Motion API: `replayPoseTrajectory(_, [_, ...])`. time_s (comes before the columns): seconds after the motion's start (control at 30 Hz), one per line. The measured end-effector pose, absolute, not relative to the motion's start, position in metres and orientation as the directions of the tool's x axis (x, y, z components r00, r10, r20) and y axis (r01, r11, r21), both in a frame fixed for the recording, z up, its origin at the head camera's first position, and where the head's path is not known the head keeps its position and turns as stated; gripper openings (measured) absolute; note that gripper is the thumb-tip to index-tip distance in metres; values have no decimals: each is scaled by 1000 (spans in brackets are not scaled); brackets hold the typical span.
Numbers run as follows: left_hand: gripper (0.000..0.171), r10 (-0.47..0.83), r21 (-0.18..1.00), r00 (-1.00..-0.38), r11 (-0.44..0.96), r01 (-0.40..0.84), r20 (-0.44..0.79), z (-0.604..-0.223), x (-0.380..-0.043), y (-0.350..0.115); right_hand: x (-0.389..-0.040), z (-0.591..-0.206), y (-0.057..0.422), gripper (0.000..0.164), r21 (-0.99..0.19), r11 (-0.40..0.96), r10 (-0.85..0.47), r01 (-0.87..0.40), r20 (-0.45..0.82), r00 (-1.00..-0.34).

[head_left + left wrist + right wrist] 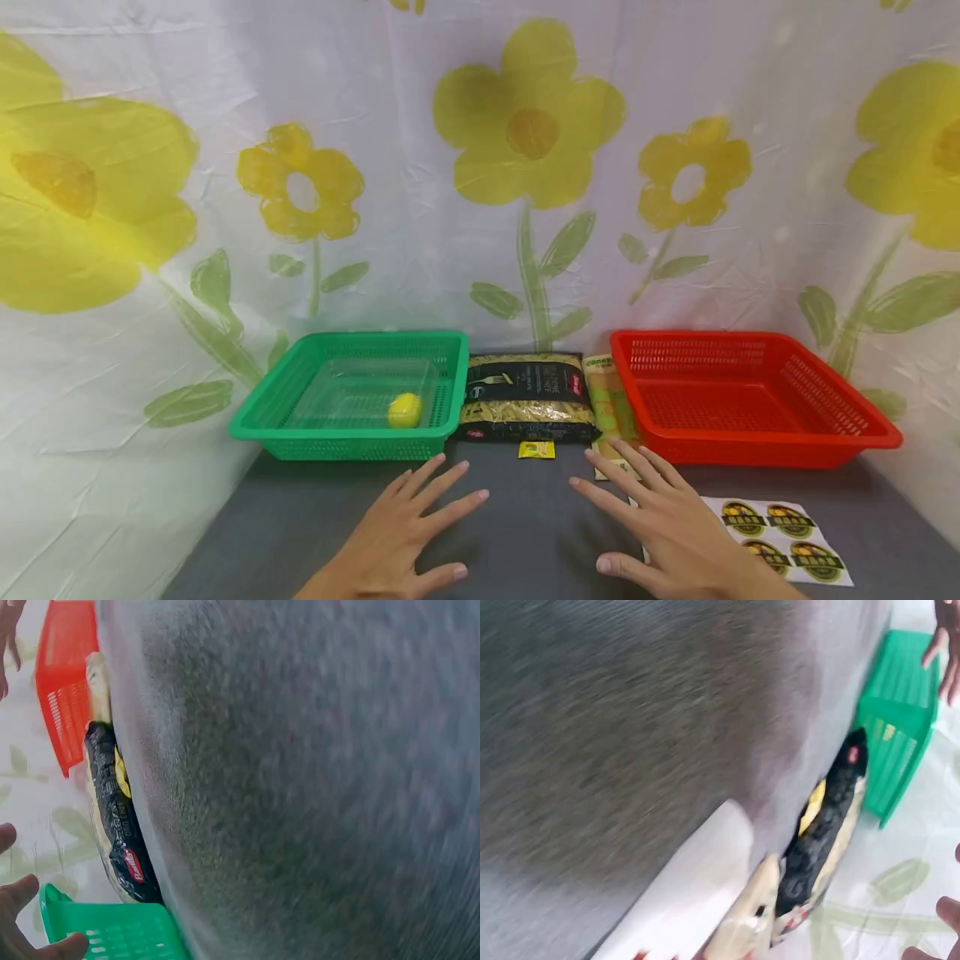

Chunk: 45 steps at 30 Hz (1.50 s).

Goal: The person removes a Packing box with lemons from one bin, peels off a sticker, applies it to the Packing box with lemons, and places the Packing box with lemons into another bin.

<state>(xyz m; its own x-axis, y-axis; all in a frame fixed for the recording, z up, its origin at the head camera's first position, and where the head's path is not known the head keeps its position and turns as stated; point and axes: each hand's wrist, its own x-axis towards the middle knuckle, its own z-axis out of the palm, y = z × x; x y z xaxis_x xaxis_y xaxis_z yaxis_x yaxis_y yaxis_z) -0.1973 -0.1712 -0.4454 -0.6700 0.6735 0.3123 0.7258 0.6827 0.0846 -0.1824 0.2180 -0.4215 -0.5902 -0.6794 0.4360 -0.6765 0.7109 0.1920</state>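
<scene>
My left hand [401,533] is over the grey table with its fingers spread, in front of the green basket [345,433]. To the right, my right hand [667,525] also has its fingers apart and holds nothing. It is nearest to a sheet of round stickers [787,533], part of which it hides. Beyond the hands lies a black and clear bag of pasta [528,396], with a small yellow packet [536,450] before it. A flat yellow-green package [611,392] lies between the pasta and the red basket [750,454].
Inside the green basket are a clear plastic box [337,387] and a yellow object [405,410], whose kind I cannot tell. Behind the table [517,533] hangs a white curtain [405,208] with yellow flowers. Both baskets stand near it.
</scene>
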Motion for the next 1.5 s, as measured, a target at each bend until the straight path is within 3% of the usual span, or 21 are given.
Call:
replayPoseTrajectory(0.17, [73,558,293,-748,694,658,359,-448,-197,-176,-186,-416,200,81,98,732,-640,-674,437,-632])
replayPoseTrajectory(0.37, [59,378,501,-837,675,541,394,-452,-198,-176,-202,-410,175,78,-37,694,-622,-719,472,-625])
replayPoseTrajectory(0.6, [48,210,570,-785,583,579,582,-460,-204,-182,-226,-405,141,76,-282,629,-565,-724,474,-676])
replayPoseTrajectory(0.7, [41,107,651,-797,519,554,594,-462,-207,-185,-235,-402,129,76,-395,600,-532,-696,452,-716])
replayPoseTrajectory(0.87, [29,-55,786,-842,394,476,537,-465,-216,-186,-250,-395,111,75,-584,516,-496,-626,392,-775])
replayPoseTrajectory(1.17, [20,-313,894,-852,304,328,420,-472,-239,-197,-280,-384,70,68,-829,297,-451,-473,315,-835])
replayPoseTrajectory(1.33, [41,-423,966,-880,-43,256,214,-468,-250,-205,-295,-376,45,74,-898,229,-460,-376,240,-855])
replayPoseTrajectory(1.5, [46,-453,901,-891,-372,223,33,-463,-258,-214,-307,-371,23,77,-945,177,-467,-275,165,-869])
